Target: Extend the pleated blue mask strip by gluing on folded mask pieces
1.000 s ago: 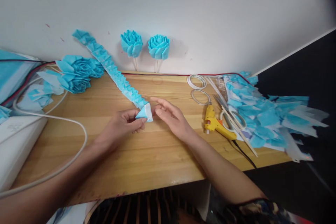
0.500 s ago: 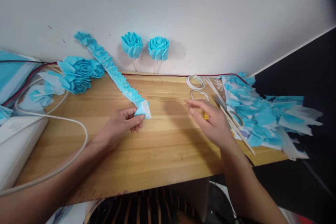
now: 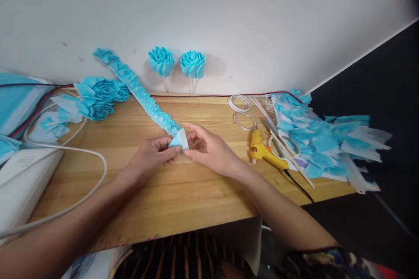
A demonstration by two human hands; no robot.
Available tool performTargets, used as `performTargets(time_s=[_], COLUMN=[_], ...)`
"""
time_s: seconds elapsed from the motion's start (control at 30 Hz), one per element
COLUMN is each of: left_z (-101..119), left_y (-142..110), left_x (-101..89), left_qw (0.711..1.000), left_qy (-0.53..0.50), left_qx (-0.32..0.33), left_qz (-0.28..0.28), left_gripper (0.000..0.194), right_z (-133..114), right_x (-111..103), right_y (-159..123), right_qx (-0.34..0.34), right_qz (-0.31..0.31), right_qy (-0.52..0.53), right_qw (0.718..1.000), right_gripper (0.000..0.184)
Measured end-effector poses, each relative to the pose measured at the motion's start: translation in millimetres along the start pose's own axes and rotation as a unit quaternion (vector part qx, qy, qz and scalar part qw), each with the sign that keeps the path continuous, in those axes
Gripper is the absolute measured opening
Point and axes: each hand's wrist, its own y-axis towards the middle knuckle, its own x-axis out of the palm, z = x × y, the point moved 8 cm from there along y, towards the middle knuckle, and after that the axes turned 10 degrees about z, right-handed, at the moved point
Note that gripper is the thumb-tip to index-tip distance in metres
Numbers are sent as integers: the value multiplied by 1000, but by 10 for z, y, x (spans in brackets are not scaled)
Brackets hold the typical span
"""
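A long strip of folded light-blue crepe-paper petals [image 3: 144,99] slants from the wall down to the middle of the table. My left hand [image 3: 155,152] is closed on its near end, thumb on top. From the right, my right hand [image 3: 211,150] has its curled fingers and thumb around the pale-edged end petal [image 3: 179,139]; how firmly they pinch it I cannot tell. A yellow hot glue gun [image 3: 262,150] lies on the table to the right of that hand.
Two blue paper flowers on sticks [image 3: 192,64] stand against the wall. More blue flowers [image 3: 98,91], a white cable [image 3: 103,170] and a white box [image 3: 26,178] are at left. Tape rolls [image 3: 240,103], scissors [image 3: 284,144], wooden sticks [image 3: 299,168] and piled blue petals [image 3: 307,139] are at right.
My right hand has moved left from beside the glue gun to the strip's end, uncovering the gun. My left hand keeps its hold. The view has shifted slightly.
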Motion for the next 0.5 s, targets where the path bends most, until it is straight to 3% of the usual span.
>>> performTargets(time_s=[0.17, 0.5], left_z=[18, 5], left_y=[-5, 1], left_x=[22, 10], left_qw=[1000, 1000], left_qy=[6, -13], left_qx=[6, -6], left_qz=[-13, 1], left_gripper=[29, 27], right_z=[72, 203], right_x=[82, 99], right_y=[101, 122], right_qx=[27, 67], right_qz=[-22, 18], right_qy=[63, 129], right_qw=[997, 989], right_gripper=[57, 48])
